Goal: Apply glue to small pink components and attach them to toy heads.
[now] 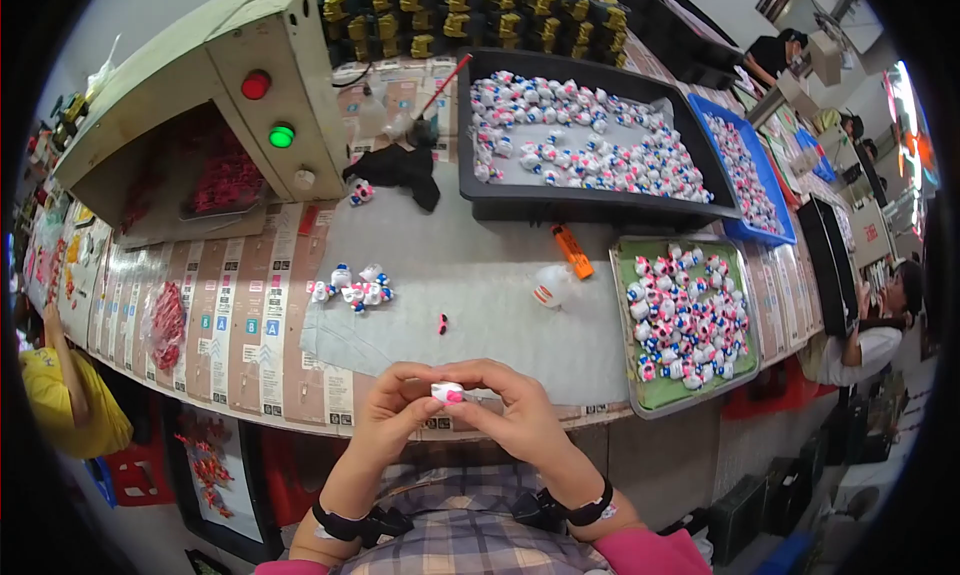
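Note:
Close in front of me, above the table's near edge, my left hand [395, 405] and my right hand [508, 405] pinch one small white and pink figurine part [447, 392] between thumbs and fingertips. A little beyond them, a tiny red and black piece [442, 323] lies on the grey sheet [480, 265]. To its left sits a small cluster of white, blue and pink figurines [356, 288]. A metal tray with a green lining [640, 265], on the right, holds many similar figurines.
A large black tray [600, 207] of figurines stands at the back, beside a blue tray [780, 215]. An orange tool [572, 251] and a clear bottle [550, 287] lie on the sheet. A machine [310, 85] with red and green lights fills the left; co-workers sit at both sides.

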Available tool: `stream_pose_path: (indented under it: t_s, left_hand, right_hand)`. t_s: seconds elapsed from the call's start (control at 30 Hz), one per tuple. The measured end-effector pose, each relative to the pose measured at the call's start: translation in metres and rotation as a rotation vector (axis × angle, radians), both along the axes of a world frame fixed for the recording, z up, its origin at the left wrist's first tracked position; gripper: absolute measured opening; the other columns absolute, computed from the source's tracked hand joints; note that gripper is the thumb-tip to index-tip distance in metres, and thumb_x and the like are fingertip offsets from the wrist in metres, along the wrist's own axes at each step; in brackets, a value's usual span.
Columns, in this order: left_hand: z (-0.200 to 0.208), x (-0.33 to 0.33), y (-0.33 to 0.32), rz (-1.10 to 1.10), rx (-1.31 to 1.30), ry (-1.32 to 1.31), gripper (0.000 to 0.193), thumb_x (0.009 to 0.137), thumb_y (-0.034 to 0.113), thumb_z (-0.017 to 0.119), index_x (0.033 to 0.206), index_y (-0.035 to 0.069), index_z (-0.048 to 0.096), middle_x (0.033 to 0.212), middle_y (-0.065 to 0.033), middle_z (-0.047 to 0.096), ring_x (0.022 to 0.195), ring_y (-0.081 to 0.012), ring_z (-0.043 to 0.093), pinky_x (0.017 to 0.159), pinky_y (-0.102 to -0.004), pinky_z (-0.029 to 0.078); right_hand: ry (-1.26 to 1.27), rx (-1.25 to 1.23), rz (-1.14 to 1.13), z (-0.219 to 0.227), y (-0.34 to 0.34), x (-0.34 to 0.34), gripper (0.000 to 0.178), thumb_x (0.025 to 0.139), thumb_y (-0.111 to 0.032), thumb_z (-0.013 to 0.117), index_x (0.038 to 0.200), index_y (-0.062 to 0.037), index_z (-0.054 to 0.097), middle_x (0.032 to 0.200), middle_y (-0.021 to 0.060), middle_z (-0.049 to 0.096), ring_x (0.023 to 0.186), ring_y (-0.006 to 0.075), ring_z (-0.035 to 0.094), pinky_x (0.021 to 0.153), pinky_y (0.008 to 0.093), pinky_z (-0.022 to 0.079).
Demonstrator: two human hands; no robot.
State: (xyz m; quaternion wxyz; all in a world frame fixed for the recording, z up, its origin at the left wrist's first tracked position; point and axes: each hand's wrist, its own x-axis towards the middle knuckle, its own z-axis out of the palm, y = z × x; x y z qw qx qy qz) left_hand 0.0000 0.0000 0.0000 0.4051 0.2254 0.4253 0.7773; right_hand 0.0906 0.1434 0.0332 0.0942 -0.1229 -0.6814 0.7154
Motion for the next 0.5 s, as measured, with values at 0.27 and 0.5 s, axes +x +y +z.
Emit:
stream_pose_path:
  t_s: [0.27,0.5]
  left_hand:
    - [-0.0014,-0.0004,0.0006,0.032,0.008,0.014,0.016,0.081,0.001,0.056,0.096,0.003,0.051,0.096,-0.0089,0.060,0.090,-0.0146,0.057,0.078,-0.0263,0.044]
    - [0.0058,0.0004,0.0029,0.025,-0.030,0.036,0.015,0.082,0.001,0.055,0.097,0.003,0.052,0.096,-0.0093,0.060,0.090,-0.0146,0.057,0.078,-0.0268,0.045]
  right_hand:
    - [0.042,0.009,0.065,-0.0024,0.0027,0.0021,0.027,0.077,-0.004,0.061,0.104,-0.0023,0.058,0.104,0.0085,0.056,0.093,0.0151,0.055,0.072,0.0245,0.049]
    - [0.060,0.150,0.018,0.0027,-0.0022,0.0027,0.025,0.075,-0.004,0.063,0.100,-0.0016,0.059,0.098,0.0080,0.059,0.091,0.0151,0.056,0.077,0.0254,0.045]
